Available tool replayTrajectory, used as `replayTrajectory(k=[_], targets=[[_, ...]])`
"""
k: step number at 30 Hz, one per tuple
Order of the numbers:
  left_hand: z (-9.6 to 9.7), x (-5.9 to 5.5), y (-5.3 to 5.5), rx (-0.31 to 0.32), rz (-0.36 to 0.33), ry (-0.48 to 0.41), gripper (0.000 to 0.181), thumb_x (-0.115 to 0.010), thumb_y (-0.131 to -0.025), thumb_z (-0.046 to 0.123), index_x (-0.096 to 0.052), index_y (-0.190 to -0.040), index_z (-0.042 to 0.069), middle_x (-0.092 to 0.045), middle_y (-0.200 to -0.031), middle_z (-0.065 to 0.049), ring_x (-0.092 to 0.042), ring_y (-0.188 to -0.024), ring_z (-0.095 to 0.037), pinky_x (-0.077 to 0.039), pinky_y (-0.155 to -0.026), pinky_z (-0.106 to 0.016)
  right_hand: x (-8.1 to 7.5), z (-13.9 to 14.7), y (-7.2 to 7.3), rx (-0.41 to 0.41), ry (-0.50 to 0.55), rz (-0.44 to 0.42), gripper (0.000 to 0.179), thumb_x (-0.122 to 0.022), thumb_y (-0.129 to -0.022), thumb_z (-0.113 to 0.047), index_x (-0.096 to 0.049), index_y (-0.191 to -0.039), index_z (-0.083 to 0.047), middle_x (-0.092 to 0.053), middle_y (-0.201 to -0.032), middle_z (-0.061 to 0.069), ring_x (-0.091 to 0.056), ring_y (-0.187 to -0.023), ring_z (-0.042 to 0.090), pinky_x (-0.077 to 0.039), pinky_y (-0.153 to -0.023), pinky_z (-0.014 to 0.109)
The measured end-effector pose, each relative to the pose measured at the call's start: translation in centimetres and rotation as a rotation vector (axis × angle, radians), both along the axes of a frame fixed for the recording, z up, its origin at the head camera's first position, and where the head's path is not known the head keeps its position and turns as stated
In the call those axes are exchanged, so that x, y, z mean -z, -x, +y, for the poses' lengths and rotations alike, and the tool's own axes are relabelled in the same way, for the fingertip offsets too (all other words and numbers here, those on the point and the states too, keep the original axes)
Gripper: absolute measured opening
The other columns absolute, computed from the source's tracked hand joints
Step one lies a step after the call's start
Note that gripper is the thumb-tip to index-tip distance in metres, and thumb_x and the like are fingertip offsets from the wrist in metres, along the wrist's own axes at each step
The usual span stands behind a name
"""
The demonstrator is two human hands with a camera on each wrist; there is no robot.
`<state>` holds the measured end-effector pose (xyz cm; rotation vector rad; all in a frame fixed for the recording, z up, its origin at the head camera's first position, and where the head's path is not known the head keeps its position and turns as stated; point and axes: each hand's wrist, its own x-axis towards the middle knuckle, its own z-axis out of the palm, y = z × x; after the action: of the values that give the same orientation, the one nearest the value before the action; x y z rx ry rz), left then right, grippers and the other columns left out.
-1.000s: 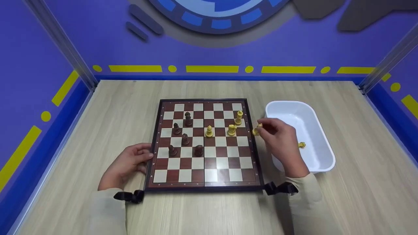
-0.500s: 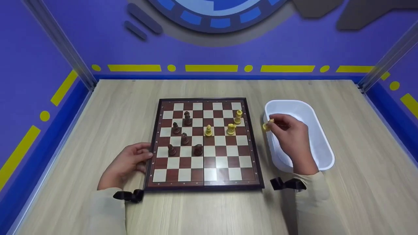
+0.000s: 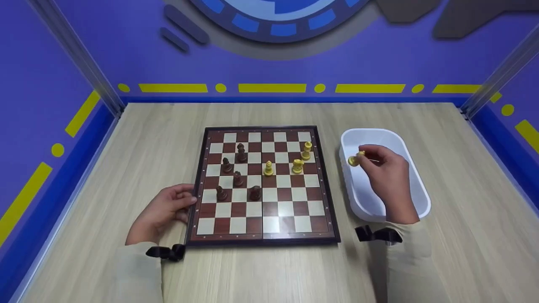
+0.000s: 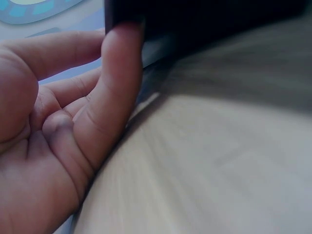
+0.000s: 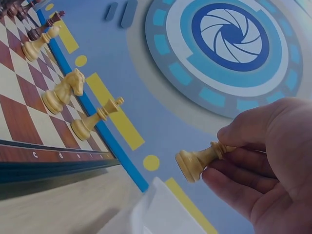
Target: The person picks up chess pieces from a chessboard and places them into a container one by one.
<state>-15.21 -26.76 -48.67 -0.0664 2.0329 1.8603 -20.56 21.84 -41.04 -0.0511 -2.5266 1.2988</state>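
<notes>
Over the white plastic tub, a yellow round-based chess piece, type unclear, is pinched by the right hand.

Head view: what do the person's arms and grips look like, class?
The left sleeve and right sleeve are plain, long and cream, reaching the wrists. At the cuffs, the left wrist piece and right wrist piece are black and jut inward. The left grip and right grip are ungloved.

Before me, the chessboard is showing red-brown and cream checks; the dark pieces are looking brown, the light pieces yellow. The tub is looking white, the sleeves are showing beige, the wall purple-blue with yellow dashes and dots.
</notes>
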Motion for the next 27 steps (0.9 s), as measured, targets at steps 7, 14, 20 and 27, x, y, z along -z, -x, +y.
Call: replayTrajectory(k=[7,14,20,27], targets=[[0.14,0.00,0.02,-0.020,-0.014,0.001,0.054,-0.061,-0.095,0.011,-0.039,-0.140,-0.008,-0.065,-0.088,0.002,-0.064,-0.058,-0.011,-0.058,-0.052,-0.031,0.14,0.49,0.23,0.016,-0.024,-0.032,0.024,-0.067,-0.090,-0.022,-0.071,-0.109,-0.008,-0.072,-0.104,0.006,-0.063,-0.086,-0.002,-0.049,-0.071,0.007],[0.02,0.27,0.12,-0.017,-0.009,-0.003,0.053,-0.063,-0.094,0.012,-0.041,-0.138,-0.008,-0.066,-0.087,0.002,-0.066,-0.059,-0.012,-0.058,-0.053,-0.032,0.31,0.56,0.35,0.024,-0.045,-0.052,0.022,-0.067,-0.090,-0.020,-0.072,-0.108,-0.008,-0.072,-0.103,0.007,-0.061,-0.086,-0.003,-0.048,-0.072,0.004],[0.03,0.36,0.13,-0.022,-0.011,-0.014,0.054,-0.063,-0.094,0.012,-0.041,-0.139,-0.007,-0.066,-0.088,0.002,-0.066,-0.059,-0.013,-0.059,-0.053,-0.033,0.53,0.66,0.44,0.019,-0.062,-0.046,0.021,-0.067,-0.089,-0.018,-0.072,-0.106,-0.007,-0.073,-0.099,0.008,-0.059,-0.082,-0.009,-0.047,-0.070,0.004],[0.00,0.38,0.12,-0.019,-0.008,-0.012,0.053,-0.062,-0.095,0.013,-0.040,-0.140,-0.006,-0.065,-0.089,0.001,-0.067,-0.060,-0.013,-0.058,-0.053,-0.033,1.00,0.89,0.69,0.019,-0.106,-0.054,0.021,-0.066,-0.089,-0.018,-0.072,-0.106,-0.007,-0.073,-0.098,0.008,-0.057,-0.080,-0.012,-0.045,-0.069,0.003]])
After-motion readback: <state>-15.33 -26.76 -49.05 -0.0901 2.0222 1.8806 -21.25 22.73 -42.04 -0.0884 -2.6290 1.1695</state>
